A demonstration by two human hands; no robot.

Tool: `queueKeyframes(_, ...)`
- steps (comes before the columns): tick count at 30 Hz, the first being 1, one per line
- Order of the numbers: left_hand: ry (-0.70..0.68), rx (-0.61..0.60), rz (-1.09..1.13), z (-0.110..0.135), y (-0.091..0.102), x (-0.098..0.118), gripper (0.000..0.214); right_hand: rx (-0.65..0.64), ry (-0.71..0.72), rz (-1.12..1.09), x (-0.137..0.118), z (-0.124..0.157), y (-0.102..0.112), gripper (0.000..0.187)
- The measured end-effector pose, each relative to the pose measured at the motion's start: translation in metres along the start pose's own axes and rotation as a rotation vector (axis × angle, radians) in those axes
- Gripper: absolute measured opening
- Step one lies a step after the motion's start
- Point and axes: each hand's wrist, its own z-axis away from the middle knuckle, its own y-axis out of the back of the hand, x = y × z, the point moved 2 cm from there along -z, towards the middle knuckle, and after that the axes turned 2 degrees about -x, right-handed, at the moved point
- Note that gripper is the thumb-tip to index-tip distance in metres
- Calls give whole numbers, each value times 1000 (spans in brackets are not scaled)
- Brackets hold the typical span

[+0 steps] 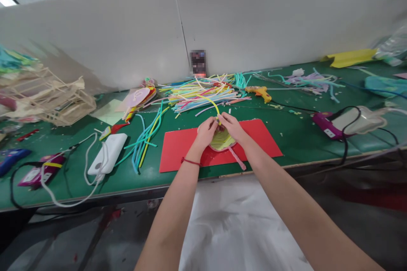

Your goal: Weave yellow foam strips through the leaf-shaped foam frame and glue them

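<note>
Since it arcs up w/o much sag, the yellow strip (pixel 216 106) is prob. v. light, bendy but springy, like the rods in the coloured pile (pixel 187 103) behind. Its lower end is btwn the fingertips, just above the round yellow-green piece (pixel 221 140); the free end curves back over the pile.

R hand (pixel 232 126): thumb & fingers nearly closed, looks pinched on the strip nr its low end. L hand (pixel 206 131): fingers curled in, tips right beside the R's; can't tell if it has the strip, the round piece's edge, or both, b/c the hands hide the contact.

Round piece lies under the hands, over the red mat (pixel 179 150) on the green table (pixel 295 135), w/ its pink handle (pixel 237 157) pointing toward the person & slightly R. Prob. light too; face looks thin, so pressing mid-face could dent it. Best hold = rim or handle, w/ only a light touch on the face.

For the strip, pinch close to the end for control; held far up, it'd likely whip or twist. Squeeze gently: surface looks soft & may crease. Slip risk prob. low, tho texture's too small to be sure.
</note>
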Motion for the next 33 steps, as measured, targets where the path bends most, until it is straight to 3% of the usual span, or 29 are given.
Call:
queueKeyframes(7,-29,-43,46,0,-2,1,24,2,10,38,3,0,2,40)
queueKeyframes(25,66,28,211,-1,-1,1,11,109,34,50,1,-2,3,40)
queueKeyframes(33,86,-18,257,-1,-1,2,11,66,36,30,4,-1,2,42)
